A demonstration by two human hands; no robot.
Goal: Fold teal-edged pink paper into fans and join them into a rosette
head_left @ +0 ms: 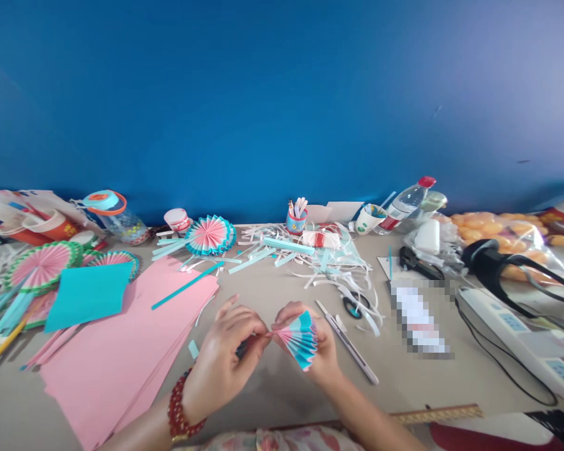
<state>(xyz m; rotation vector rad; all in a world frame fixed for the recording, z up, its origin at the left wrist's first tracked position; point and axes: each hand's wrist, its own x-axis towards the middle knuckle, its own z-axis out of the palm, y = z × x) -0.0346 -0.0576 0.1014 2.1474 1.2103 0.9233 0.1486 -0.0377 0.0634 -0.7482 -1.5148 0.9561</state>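
A pleated paper fan (301, 339), pink at its narrow end and blue at the spread edge, is held above the grey table between both hands. My right hand (326, 357) is closed on it from the right and behind, with the pleats spreading over the palm side. My left hand (230, 357), a red beaded bracelet at its wrist, pinches the narrow pink tip. Something dark shows under the left fingers, too hidden to make out. Close by on the right lies a slim pale craft knife (352, 351). Pink paper sheets (122, 338) lie left of my left hand.
White and pale-blue paper strips (329, 263) lie tangled at the back, with scissors (356, 305) beside them. A finished pink-and-blue rosette (211, 235) rests behind. Blue paper (88, 294) is left; a power strip (512, 332) and bottle (407, 203) are right.
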